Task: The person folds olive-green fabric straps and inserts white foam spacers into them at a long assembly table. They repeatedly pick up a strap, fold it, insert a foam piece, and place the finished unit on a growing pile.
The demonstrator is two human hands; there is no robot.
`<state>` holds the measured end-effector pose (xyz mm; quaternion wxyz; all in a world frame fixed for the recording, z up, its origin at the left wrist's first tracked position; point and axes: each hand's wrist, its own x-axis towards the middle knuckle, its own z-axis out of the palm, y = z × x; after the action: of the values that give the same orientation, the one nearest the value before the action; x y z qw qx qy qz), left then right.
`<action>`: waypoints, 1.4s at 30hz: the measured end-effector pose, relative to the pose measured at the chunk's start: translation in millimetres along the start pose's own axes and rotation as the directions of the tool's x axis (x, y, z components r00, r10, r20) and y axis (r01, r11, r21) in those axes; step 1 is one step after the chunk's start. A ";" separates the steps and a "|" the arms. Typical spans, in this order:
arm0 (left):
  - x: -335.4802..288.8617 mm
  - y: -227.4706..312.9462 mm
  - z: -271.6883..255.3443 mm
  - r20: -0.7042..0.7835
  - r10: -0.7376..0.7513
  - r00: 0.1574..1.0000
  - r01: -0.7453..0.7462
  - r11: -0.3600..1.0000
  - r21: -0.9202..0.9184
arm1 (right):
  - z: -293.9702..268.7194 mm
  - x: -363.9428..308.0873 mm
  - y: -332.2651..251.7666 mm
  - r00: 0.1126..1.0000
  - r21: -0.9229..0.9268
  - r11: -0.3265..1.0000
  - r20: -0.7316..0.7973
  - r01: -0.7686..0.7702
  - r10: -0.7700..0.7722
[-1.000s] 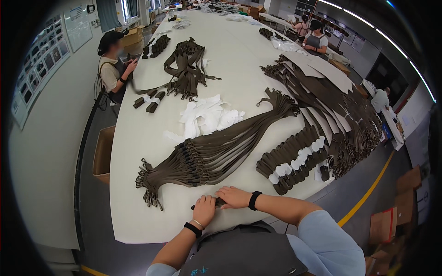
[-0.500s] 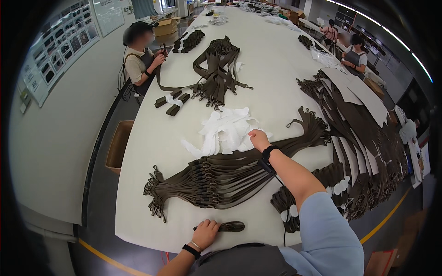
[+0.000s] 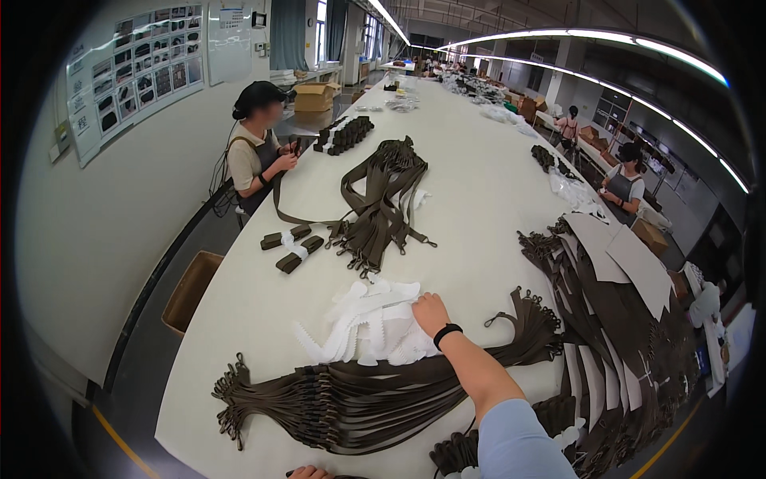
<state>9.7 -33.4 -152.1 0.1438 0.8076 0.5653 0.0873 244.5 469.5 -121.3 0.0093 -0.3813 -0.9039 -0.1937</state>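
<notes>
My right hand [image 3: 432, 314] reaches to the right edge of a loose pile of white scalloped-edge strips [image 3: 363, 319]. Its fingers are curled together on a strip there; the fingertips are partly hidden. At the lower edge of the head view only part of my left hand [image 3: 309, 473] shows, its fingers bent over a folded dark strap whose end just peeks out beside it. Between my hands lies a wide bundle of dark olive straps [image 3: 383, 399], with metal hooks gathered at its left end. My right forearm crosses over the bundle.
Farther up the table lie another heap of hooked straps [image 3: 381, 195] and two banded strap rolls [image 3: 294, 247]. Dark straps and grey sheets [image 3: 638, 259] pile at the right, above banded rolls [image 3: 455, 453]. A co-worker [image 3: 259, 148] stands at the left edge, holding a strap.
The view has tilted upward, so the table things sit lower and my left hand is mostly cut off. My right hand remains at the white pile's right edge.
</notes>
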 end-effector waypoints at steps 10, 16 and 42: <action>-4.0 -2.5 -2.6 -0.035 0.049 0.998 -0.049 0.999 0.005 | -77.5 -20.1 -15.6 0.898 0.476 0.775 0.079 -0.416 0.433; -4.1 -4.4 3.4 -0.071 0.079 0.994 -0.073 0.994 0.087 | -85.9 -38.6 -22.3 0.762 0.866 0.213 0.251 -0.453 0.598; -4.4 -16.8 11.4 -0.084 0.062 0.995 -0.060 0.998 0.020 | -246.5 -228.5 -178.7 0.921 0.982 -0.022 0.184 -0.188 0.343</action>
<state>-3.2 -33.7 -168.4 0.1102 0.8213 0.5466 0.1209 250.4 111.4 7.7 0.3568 -0.4208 -0.6903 0.4681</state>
